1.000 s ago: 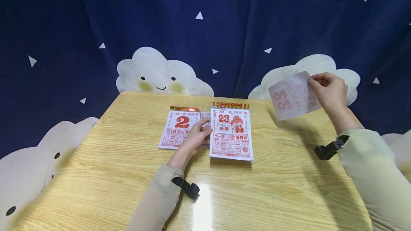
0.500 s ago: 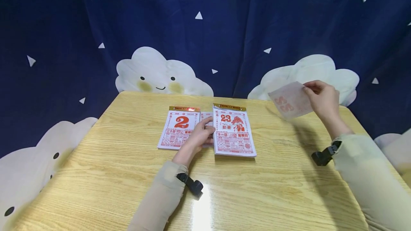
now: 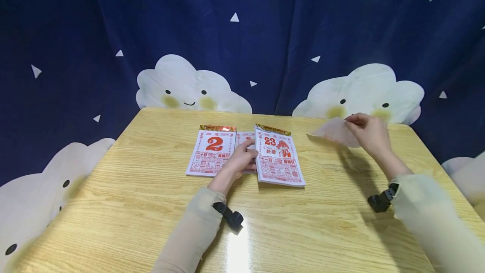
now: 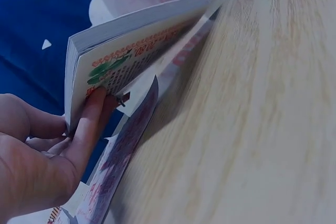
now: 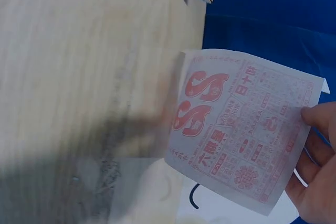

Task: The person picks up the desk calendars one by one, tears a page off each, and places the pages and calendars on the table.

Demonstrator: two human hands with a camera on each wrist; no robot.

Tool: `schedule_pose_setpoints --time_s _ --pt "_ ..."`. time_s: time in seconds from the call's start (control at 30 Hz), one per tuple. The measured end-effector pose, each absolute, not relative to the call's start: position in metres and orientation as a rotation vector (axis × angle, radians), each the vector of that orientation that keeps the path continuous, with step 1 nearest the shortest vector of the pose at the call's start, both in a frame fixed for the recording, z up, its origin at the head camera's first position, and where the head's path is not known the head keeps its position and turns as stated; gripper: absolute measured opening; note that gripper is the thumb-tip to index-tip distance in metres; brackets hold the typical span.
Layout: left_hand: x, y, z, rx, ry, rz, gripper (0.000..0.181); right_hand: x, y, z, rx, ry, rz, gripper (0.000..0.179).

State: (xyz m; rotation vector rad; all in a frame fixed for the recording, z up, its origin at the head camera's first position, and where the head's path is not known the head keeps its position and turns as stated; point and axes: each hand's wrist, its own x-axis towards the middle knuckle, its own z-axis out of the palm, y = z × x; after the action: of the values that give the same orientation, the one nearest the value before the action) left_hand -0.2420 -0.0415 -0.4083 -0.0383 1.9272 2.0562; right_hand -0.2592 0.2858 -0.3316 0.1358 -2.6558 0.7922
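Note:
My left hand (image 3: 239,160) grips a tear-off calendar (image 3: 280,159) by its left edge. Its front page reads 23 in red, and in the left wrist view its thick block (image 4: 134,45) stands tilted above the table, fingers under its back and thumb at the edge. At the right, over the far part of the table, my right hand (image 3: 370,132) pinches a loose calendar page (image 3: 335,133) by one edge. In the right wrist view this thin sheet (image 5: 236,129) spreads out with red print showing through.
A second calendar (image 3: 212,151) showing 2 lies left of my left hand. Partly hidden behind that hand is another red-printed calendar sheet (image 3: 246,136). Below them is the wooden table (image 3: 303,231), with a dark blue cloud-patterned curtain (image 3: 265,33) behind its far edge.
My right hand has come down and leftwards with the loose page, which now slants nearly flat near the table. My left hand has shifted the gripped calendar slightly right and tilted it.

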Motion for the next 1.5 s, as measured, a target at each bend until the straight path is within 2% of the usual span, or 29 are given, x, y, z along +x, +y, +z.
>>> schedule_pose_setpoints --time_s 0.8,1.27,1.5 --pt "-0.249 -0.033 -0.409 -0.014 1.912 1.953 0.056 -0.23 0.271 -0.383 0.314 -2.78 0.74 0.015" --pt "-0.243 -0.02 -0.407 -0.103 2.075 1.991 0.044 -0.225 0.269 -0.393 0.356 -2.89 0.685 0.013" --pt "-0.242 -0.014 -0.408 -0.105 2.094 2.001 0.047 -0.224 0.271 -0.396 0.359 -2.951 0.669 0.013"
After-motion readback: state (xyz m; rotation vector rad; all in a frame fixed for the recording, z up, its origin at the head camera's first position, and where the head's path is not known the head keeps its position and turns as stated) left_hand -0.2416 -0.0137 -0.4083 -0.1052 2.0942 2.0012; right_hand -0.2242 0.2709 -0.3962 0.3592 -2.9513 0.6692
